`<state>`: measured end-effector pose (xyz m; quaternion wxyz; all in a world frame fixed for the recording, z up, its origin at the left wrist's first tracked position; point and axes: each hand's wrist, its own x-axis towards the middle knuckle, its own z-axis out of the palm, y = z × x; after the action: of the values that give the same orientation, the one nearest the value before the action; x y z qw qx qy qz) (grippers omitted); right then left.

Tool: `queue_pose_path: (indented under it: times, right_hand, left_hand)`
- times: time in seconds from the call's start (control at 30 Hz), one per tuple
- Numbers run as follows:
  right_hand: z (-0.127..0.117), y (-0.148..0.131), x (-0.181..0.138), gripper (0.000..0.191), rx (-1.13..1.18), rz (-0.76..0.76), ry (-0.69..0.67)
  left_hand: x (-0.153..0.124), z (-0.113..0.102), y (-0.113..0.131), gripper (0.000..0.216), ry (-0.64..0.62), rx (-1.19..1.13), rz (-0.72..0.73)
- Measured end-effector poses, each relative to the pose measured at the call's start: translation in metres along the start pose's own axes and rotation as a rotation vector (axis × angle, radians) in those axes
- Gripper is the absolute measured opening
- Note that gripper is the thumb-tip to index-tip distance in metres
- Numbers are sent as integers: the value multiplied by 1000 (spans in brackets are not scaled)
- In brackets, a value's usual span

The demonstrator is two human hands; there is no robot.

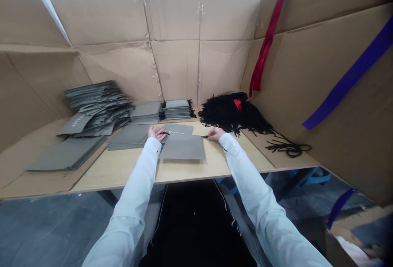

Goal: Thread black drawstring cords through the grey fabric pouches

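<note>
A flat grey pouch (183,147) lies in front of me, a short black cord sticking out at each of its top corners. My left hand (156,133), palm turned up, has the left cord (165,133) in its fingers. At the other corner my right hand (215,134) pinches the right cord (204,136) between thumb and fingertips. Behind this pouch lies another grey piece (184,128) with pale lettering, partly covered. A spread stack of grey pieces (129,136) is beside my left hand.
Grey piles stand at the left: a tall one (101,103) and a low one (66,154). At the back are a grey stack (146,112) and a stack with black cord ends (177,110). Black cords (227,113) heap at right. Cardboard walls (175,66) surround the table (123,175).
</note>
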<state>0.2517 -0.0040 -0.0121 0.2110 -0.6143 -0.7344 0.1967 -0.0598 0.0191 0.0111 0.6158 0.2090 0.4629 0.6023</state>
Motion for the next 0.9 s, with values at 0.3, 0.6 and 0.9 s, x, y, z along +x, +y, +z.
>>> queue_pose_path:
  times: [0.3, 0.6, 0.9]
  right_hand:
    - [-2, -9, -5, 25, -16, 25, 166]
    - [34, -124, 17, 34, -11, -285, -17]
    - [45, -133, 11, 45, -245, -476, -29]
  left_hand:
    - [-3, 2, -5, 11, -75, 56, 70]
    - [-13, 10, -17, 24, -319, 209, 45]
    - [-16, 11, -24, 17, -482, 238, 81]
